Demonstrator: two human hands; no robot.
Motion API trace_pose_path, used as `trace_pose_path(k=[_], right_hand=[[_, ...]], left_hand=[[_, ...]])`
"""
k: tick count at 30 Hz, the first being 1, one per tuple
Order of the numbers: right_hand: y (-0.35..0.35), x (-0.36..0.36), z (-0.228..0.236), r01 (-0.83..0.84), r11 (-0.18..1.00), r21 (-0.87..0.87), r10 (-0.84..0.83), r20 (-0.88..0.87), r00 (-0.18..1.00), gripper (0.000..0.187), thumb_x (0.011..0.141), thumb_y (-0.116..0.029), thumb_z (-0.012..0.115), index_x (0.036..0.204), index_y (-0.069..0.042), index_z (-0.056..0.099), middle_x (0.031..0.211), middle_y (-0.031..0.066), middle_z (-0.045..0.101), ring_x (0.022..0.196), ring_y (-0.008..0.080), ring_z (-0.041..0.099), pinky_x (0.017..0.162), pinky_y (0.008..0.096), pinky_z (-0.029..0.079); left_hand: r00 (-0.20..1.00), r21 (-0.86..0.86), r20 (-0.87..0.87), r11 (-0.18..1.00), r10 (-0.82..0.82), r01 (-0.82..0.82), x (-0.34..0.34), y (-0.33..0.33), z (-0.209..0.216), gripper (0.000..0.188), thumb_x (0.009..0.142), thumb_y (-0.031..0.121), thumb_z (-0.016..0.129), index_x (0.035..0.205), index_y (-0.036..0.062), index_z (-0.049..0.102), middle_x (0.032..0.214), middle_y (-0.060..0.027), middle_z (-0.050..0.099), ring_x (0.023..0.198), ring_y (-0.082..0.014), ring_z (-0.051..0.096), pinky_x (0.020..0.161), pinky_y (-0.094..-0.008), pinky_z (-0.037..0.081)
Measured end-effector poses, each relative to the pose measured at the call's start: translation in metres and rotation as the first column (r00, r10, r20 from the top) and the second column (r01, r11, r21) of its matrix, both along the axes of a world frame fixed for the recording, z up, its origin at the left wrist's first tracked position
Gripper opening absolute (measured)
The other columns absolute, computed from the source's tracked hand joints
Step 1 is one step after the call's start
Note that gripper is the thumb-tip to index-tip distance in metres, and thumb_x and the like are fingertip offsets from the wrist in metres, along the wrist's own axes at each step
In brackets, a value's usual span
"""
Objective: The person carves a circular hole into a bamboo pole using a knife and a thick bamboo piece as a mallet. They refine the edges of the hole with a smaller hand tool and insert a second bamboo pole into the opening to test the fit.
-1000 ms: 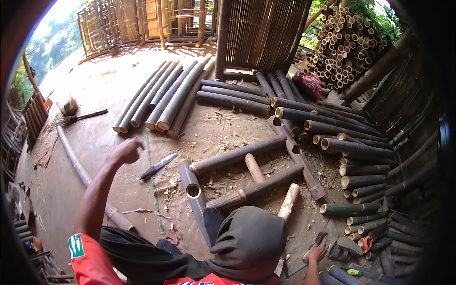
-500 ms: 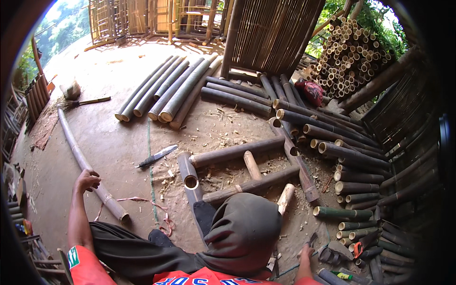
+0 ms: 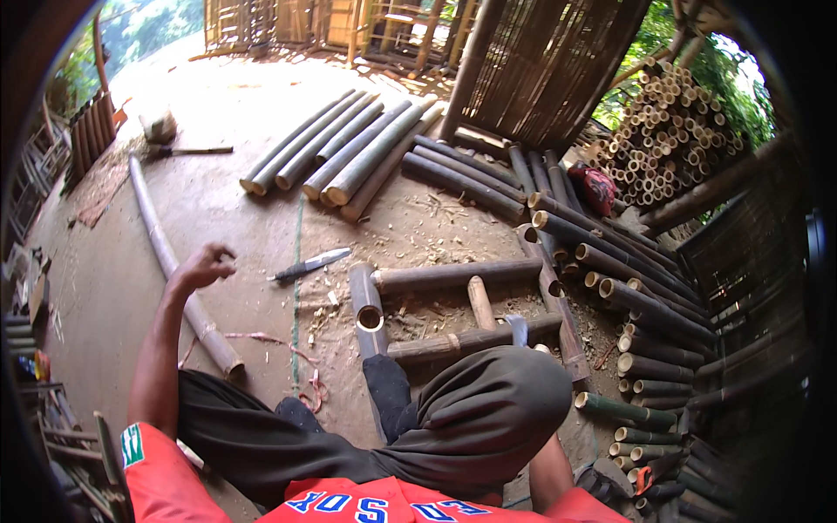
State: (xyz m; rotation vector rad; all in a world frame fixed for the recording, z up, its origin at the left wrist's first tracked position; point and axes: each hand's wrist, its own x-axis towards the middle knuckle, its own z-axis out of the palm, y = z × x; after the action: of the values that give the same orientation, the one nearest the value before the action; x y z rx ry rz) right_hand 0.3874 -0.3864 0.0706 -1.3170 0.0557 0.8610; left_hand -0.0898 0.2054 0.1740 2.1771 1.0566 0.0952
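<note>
Bamboo frame (image 3: 458, 276) lies on the floor just beyond your right knee (image 3: 519, 392), its dark, smooth round rails meeting crosswise end pieces, the left one cut with a pale-rimmed round hole. A flat bluish-grey blade (image 3: 517, 329) shows above that knee, at the lower rail. Your left hand (image 3: 206, 267) hovers empty, fingers loosely bent and parted, nearest a long, gently curved pole (image 3: 160, 231). Your right hand is hidden; I cannot tell its grip. Bare floor (image 3: 105, 296) opens leftward; rightward, stacked cut culms (image 3: 667, 349) crowd close.
</note>
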Motion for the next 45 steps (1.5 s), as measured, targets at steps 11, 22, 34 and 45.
trace_pose_path(k=[11,22,34,45], right_hand=[[0.190,-0.052,0.031,-0.542,0.840,-0.003,0.542,0.006,0.840,0.029,0.104,-0.024,0.058,0.128,-0.007,0.057,0.090,0.0118,0.070,0.071,0.0212,0.071,0.060,0.0388,0.062],[0.212,-0.083,-0.060,-0.368,0.390,-0.844,0.921,0.361,0.148,0.084,0.072,-0.029,0.093,0.144,-0.016,0.051,0.136,0.0047,0.053,0.126,0.0188,0.056,0.103,0.0336,0.052],[0.235,-0.020,-0.080,-0.715,0.158,-0.682,0.938,-0.123,0.325,0.047,0.099,-0.032,0.067,0.137,-0.007,0.057,0.133,0.0171,0.064,0.120,0.0235,0.064,0.093,0.0401,0.057],[0.424,-0.026,-0.017,-0.182,-0.121,-0.976,0.618,0.070,-0.783,0.031,0.077,-0.021,0.078,0.103,-0.007,0.069,0.093,0.0134,0.073,0.084,0.0369,0.072,0.072,0.0482,0.058]], left_hand=[[0.858,0.104,0.328,0.918,-0.395,0.383,0.190,-0.161,0.071,0.048,0.093,-0.003,0.073,0.138,0.0107,0.066,0.117,-0.0127,0.076,0.107,-0.0221,0.074,0.096,-0.0368,0.062],[0.652,0.219,-0.050,0.629,-0.756,0.746,0.282,-0.256,-0.058,0.109,0.056,0.024,0.096,0.155,0.0198,0.049,0.148,-0.0176,0.054,0.144,-0.0380,0.048,0.111,-0.0488,0.045],[0.771,-0.304,0.290,0.709,-0.567,0.636,0.322,-0.203,-0.137,0.076,0.073,0.002,0.076,0.146,0.0152,0.058,0.140,-0.0234,0.057,0.120,-0.0459,0.067,0.099,-0.0535,0.057],[0.681,-0.413,0.585,0.884,0.441,-0.218,0.300,-0.194,-0.148,0.090,0.072,-0.012,0.068,0.156,0.0143,0.049,0.154,-0.0224,0.042,0.139,-0.0424,0.051,0.119,-0.0510,0.044]])
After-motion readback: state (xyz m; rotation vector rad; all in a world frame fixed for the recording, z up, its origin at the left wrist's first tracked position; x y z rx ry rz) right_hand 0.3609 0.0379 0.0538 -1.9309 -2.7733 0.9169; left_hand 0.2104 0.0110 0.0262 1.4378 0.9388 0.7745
